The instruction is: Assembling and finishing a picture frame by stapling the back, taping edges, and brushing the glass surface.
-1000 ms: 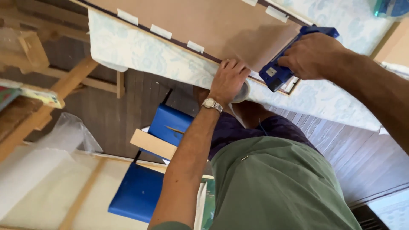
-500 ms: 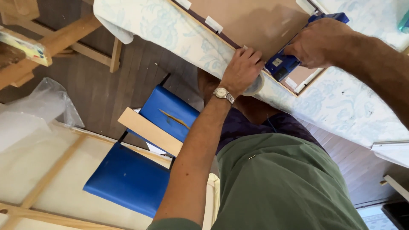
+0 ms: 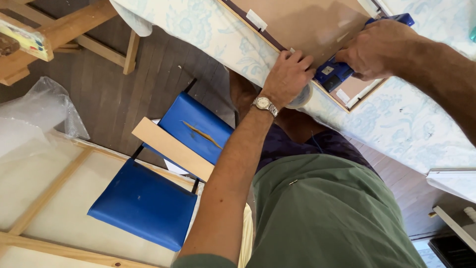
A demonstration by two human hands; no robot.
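A framed panel with a brown backing board [image 3: 302, 25] lies face down on a table under a pale floral cloth [image 3: 198, 30]. My left hand [image 3: 286, 78], wearing a wristwatch, presses on the frame's near edge and curls around a clear tape roll [image 3: 303, 98]. My right hand [image 3: 377, 49] grips a blue handheld tool [image 3: 333, 74] set against the backing near the frame's corner. White tabs [image 3: 256, 20] sit along the frame's edge.
A blue folding chair [image 3: 148, 198] with a wooden slat [image 3: 171, 149] across it stands on the dark wood floor at my left. Stretched canvas frames [image 3: 44, 208] and clear plastic wrap [image 3: 34, 114] lie lower left. A wooden easel [image 3: 64, 34] is at upper left.
The view has swung down and left, so the frame sits higher in the picture. My left hand has slid along the frame's edge toward the blue tool; my right hand stays on the tool.
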